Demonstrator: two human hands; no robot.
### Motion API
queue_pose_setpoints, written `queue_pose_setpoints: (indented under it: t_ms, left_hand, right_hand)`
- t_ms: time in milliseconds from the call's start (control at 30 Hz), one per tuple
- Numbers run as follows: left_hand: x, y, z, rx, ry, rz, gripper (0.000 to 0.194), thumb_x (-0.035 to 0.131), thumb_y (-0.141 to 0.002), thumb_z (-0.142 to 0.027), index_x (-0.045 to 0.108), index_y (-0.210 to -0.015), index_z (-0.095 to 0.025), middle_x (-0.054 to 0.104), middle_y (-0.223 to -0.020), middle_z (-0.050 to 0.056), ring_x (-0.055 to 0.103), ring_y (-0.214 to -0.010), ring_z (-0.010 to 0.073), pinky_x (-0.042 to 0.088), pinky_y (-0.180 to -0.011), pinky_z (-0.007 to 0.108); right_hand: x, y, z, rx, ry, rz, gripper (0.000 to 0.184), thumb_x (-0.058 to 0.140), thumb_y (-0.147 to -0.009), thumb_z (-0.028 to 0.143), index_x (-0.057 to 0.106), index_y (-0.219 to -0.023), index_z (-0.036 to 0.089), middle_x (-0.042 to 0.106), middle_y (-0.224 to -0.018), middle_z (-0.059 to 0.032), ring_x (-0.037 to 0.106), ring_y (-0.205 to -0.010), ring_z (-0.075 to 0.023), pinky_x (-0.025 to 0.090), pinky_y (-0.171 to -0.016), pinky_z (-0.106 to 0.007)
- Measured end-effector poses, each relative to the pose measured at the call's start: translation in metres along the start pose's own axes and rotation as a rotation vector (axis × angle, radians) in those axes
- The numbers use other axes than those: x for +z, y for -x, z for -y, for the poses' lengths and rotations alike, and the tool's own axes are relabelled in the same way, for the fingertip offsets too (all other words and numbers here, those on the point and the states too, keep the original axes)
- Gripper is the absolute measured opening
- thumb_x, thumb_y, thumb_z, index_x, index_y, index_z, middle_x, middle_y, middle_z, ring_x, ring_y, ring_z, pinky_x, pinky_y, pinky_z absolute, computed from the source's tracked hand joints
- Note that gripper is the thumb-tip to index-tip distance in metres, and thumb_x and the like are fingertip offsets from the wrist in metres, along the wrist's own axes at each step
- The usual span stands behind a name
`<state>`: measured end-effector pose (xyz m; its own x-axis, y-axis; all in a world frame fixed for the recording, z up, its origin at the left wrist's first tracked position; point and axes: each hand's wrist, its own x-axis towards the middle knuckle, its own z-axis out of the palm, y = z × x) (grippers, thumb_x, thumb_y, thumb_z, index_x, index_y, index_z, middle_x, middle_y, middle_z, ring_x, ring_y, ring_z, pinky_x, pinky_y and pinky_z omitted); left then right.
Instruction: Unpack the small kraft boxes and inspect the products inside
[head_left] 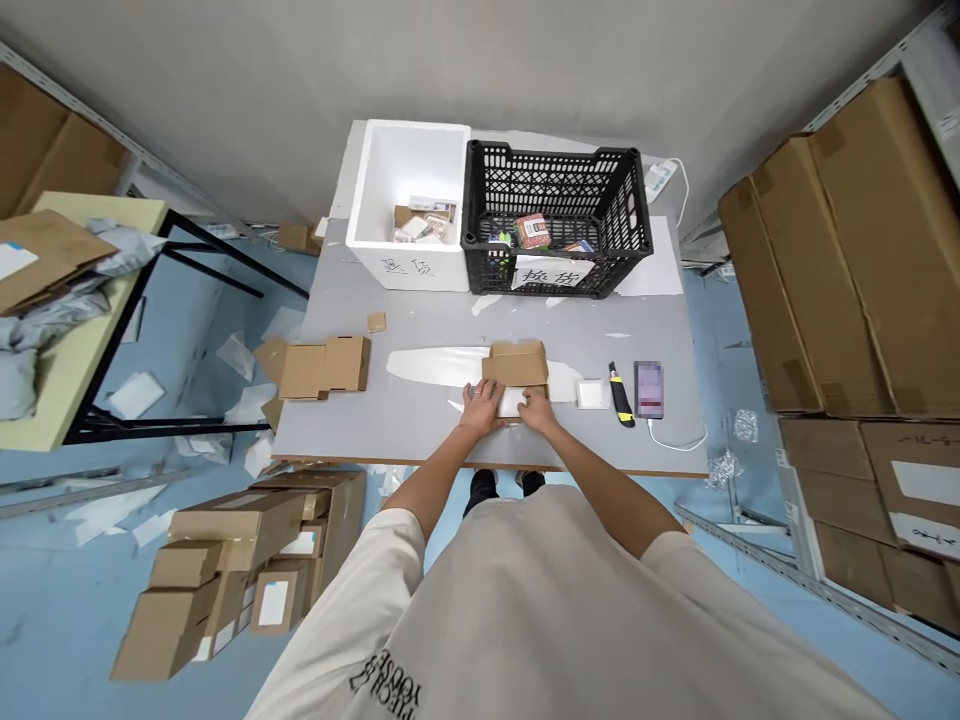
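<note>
A small brown cardboard box (517,362) lies near the front edge of the table, its lid flap raised away from me. Something flat and white (511,402) shows in its lower part; its kind cannot be made out. My left hand (484,405) grips the box's left side, fingers bent over the edge. Curled at the right side is my right hand (535,408), its fingertips closed on the box wall beside the white thing. A small white square item (592,394) lies to the right, then a yellow-and-black box cutter (620,396).
A phone (649,389) with a cable lies at the right. Behind stand a white foam box (416,265) and a black plastic crate (559,165), both holding small packages. An opened carton (322,367) rests at the left. Big cartons (825,250) stand on the right shelf.
</note>
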<state>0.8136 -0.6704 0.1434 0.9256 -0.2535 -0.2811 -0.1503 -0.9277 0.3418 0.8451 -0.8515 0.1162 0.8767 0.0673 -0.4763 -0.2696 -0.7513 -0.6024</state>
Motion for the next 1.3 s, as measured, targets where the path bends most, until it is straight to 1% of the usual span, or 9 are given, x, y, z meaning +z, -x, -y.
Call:
queue_pose_setpoints:
  t_ms: [233,367,467,567,700,800,933,1133,1300]
  left_hand:
    - [0.004,-0.001,0.003,-0.012,-0.004,0.004,0.091,0.079,-0.073,-0.048,0.037,-0.151,-0.026,0.036,-0.154,0.016,0.021,-0.148,0.0373,0.008,-0.12,0.063]
    - [0.005,-0.001,0.004,-0.005,-0.022,0.009,0.092,0.078,-0.073,-0.049,0.036,-0.151,-0.025,0.035,-0.155,0.017,0.019,-0.148,0.0376,0.007,-0.12,0.063]
    - [0.004,-0.002,0.003,0.011,-0.045,0.014,0.093,0.077,-0.073,-0.05,0.035,-0.152,-0.024,0.034,-0.155,0.018,0.019,-0.149,0.0379,0.008,-0.119,0.064]
    - [0.002,-0.003,-0.001,0.033,-0.072,0.032,0.092,0.075,-0.075,-0.049,0.034,-0.152,-0.022,0.035,-0.155,0.018,0.019,-0.149,0.0381,0.007,-0.119,0.064]
    - [0.001,-0.004,-0.011,0.053,-0.137,0.049,0.086,0.071,-0.079,-0.041,0.032,-0.153,-0.023,0.034,-0.156,0.017,0.021,-0.149,0.0367,0.006,-0.119,0.066]
    - [0.002,0.0,-0.02,0.056,-0.171,0.052,0.081,0.066,-0.082,-0.035,0.031,-0.153,-0.022,0.032,-0.158,0.016,0.021,-0.149,0.0356,0.01,-0.118,0.064]
    - [0.004,0.013,-0.033,0.041,-0.18,0.058,0.072,0.059,-0.084,-0.027,0.033,-0.151,-0.024,0.027,-0.161,0.015,0.02,-0.149,0.0336,0.017,-0.117,0.061]
    - [0.004,0.033,-0.047,-0.04,-0.152,0.014,0.065,0.055,-0.084,-0.022,0.038,-0.147,-0.024,0.024,-0.162,0.014,0.02,-0.149,0.0321,0.02,-0.116,0.058]
    - [-0.004,0.042,-0.049,-0.14,-0.1,-0.022,0.058,0.054,-0.086,-0.023,0.042,-0.142,-0.023,0.029,-0.158,0.015,0.035,-0.14,0.0326,0.033,-0.11,0.051]
  right_hand:
    - [0.015,-0.002,0.011,0.122,-0.118,-0.162,0.041,0.061,-0.068,0.018,0.053,-0.109,0.02,0.067,-0.087,-0.003,0.065,-0.084,-0.021,0.05,-0.084,-0.033]
    - [0.005,0.01,0.013,0.082,-0.175,-0.165,0.042,0.059,-0.066,0.019,0.049,-0.106,0.023,0.064,-0.081,0.0009,0.063,-0.077,-0.0199,0.05,-0.08,-0.033]
    - [-0.023,0.023,-0.002,0.037,-0.282,-0.17,0.042,0.058,-0.065,0.022,0.047,-0.105,0.026,0.063,-0.08,0.0033,0.062,-0.073,-0.0187,0.049,-0.074,-0.031]
    - [-0.065,0.034,-0.032,0.015,-0.375,-0.235,0.043,0.06,-0.064,0.027,0.046,-0.105,0.025,0.063,-0.084,0.0019,0.062,-0.074,-0.0184,0.05,-0.072,-0.031]
    - [-0.118,0.032,-0.078,0.098,-0.341,-0.386,0.041,0.062,-0.062,0.031,0.048,-0.101,0.025,0.062,-0.084,0.0018,0.061,-0.075,-0.0184,0.049,-0.077,-0.033]
    - [-0.136,0.019,-0.101,0.169,-0.306,-0.385,0.039,0.063,-0.062,0.03,0.05,-0.098,0.024,0.062,-0.083,0.0019,0.061,-0.077,-0.0193,0.049,-0.082,-0.035]
    - [-0.132,0.006,-0.113,0.184,-0.306,-0.337,0.037,0.065,-0.064,0.031,0.054,-0.098,0.023,0.064,-0.088,-0.0008,0.062,-0.082,-0.0208,0.049,-0.087,-0.037]
    - [-0.124,0.018,-0.114,-0.019,-0.19,-0.406,0.04,0.056,-0.076,0.03,0.061,-0.115,0.019,0.058,-0.122,-0.012,0.059,-0.106,-0.0247,0.045,-0.101,-0.04]
    - [-0.114,0.029,-0.086,-0.248,-0.102,-0.237,0.029,0.046,-0.084,0.02,0.066,-0.105,0.02,0.064,-0.109,-0.0087,0.061,-0.099,-0.0224,0.047,-0.096,-0.038]
